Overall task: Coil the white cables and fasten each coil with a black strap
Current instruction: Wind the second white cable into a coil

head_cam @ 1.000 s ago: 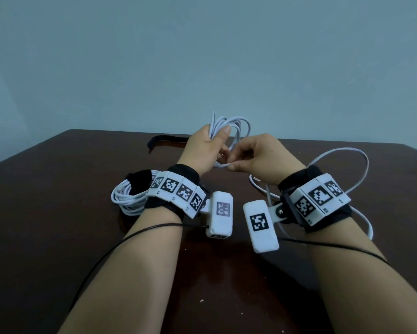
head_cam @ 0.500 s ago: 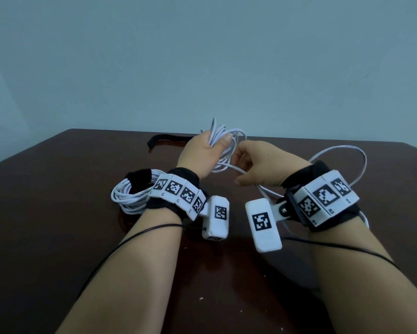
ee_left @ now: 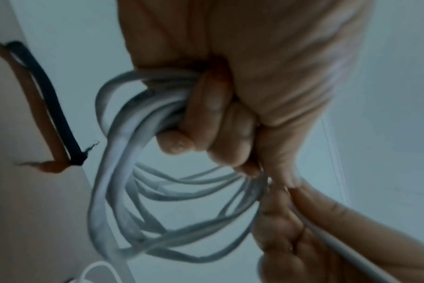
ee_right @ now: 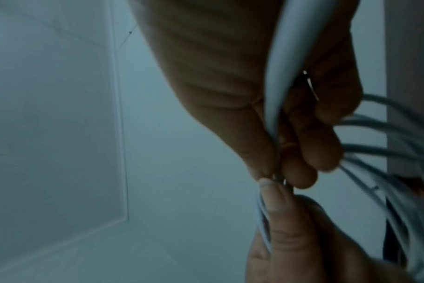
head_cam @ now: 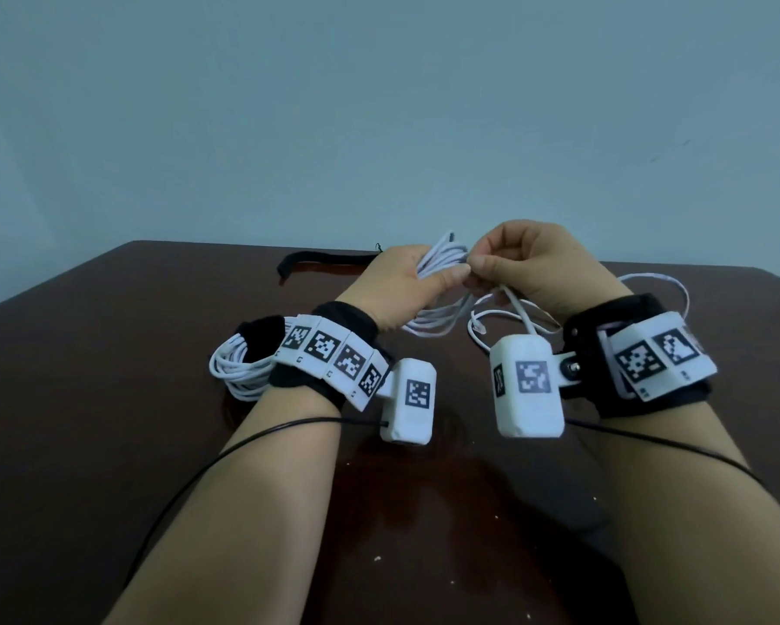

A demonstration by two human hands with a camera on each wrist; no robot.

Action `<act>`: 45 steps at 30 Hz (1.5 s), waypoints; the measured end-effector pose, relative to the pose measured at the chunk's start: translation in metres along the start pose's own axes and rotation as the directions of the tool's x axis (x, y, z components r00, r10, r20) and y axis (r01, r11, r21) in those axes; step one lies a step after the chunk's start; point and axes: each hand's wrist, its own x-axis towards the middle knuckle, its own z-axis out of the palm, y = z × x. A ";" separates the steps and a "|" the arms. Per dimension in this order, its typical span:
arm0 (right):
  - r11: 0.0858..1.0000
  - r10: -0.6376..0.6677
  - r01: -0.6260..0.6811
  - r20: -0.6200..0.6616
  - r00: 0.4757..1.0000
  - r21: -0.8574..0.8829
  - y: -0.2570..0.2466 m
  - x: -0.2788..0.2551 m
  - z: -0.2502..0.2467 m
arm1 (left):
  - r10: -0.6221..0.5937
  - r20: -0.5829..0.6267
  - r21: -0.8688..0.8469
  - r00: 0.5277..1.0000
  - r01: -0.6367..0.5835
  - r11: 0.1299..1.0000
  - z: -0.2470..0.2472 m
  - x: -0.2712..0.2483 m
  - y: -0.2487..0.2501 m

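- Above the dark brown table (head_cam: 108, 444), at mid-height: left hand (head_cam: 392, 286) fisted round a bundle of white cable loops (head_cam: 442, 259), thumb pressed on top.
- Just right of that grip: right hand (head_cam: 537, 263) pinching one strand between thumb and forefinger, touching the left thumb tip.
- Below the pinch: loose cable tail (head_cam: 650, 281) trailing down onto the table.
- Left of the grip, by the left wrist: finished coil (head_cam: 239, 367), wrapped with a black strap (head_cam: 262, 336).
- Beyond the grip: spare black strap (head_cam: 316, 259), lying flat.
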 end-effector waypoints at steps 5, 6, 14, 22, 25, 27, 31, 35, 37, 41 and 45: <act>0.940 -0.121 0.113 -0.004 0.993 -0.322 -0.018 -0.006 0.000 | -0.114 -0.100 0.173 0.988 0.130 0.976 0.000 0.005 -0.016; 0.939 -0.165 0.156 -0.001 0.986 -0.308 -0.023 -0.008 0.002 | -0.129 -0.126 0.199 0.984 0.152 0.968 -0.001 0.007 -0.019; 0.917 -0.397 0.398 -0.047 0.917 0.023 -0.043 -0.017 0.014 | -0.203 -0.306 0.391 0.930 0.317 0.864 -0.006 0.011 -0.027; 0.764 -0.062 0.074 0.042 0.997 -0.641 -0.008 -0.002 0.014 | -0.314 -0.347 -0.051 0.884 0.317 0.947 -0.021 0.010 -0.027; 0.766 -0.099 0.029 -0.072 0.992 -0.642 0.005 0.004 0.011 | -0.429 -0.141 -0.481 0.892 0.317 0.817 -0.020 0.007 -0.022; 0.752 -0.117 -0.002 -0.136 0.984 -0.659 0.009 0.005 0.008 | -0.421 -0.025 -0.574 0.907 0.332 0.749 -0.020 0.006 -0.020; 0.740 -0.197 0.048 -0.147 0.969 -0.670 0.013 0.007 0.002 | -0.357 0.127 -0.647 0.925 0.350 0.677 -0.023 0.003 -0.014; 0.909 -0.118 0.062 -0.113 0.986 -0.411 0.007 0.004 0.008 | -0.282 0.195 -0.667 0.939 0.338 0.664 -0.022 0.000 -0.009; 0.950 0.008 -0.023 -0.049 0.999 -0.310 0.010 0.006 0.013 | -0.229 0.244 -0.702 0.942 0.335 0.628 -0.021 0.000 -0.006; 0.998 0.048 -0.048 -0.006 0.999 -0.043 0.021 0.010 0.017 | -0.193 0.282 -0.746 0.940 0.341 0.572 -0.018 -0.003 -0.002; 0.981 0.059 -0.061 0.017 0.998 0.183 0.018 0.009 0.021 | -0.228 0.253 -0.750 0.940 0.340 0.567 -0.015 -0.003 -0.001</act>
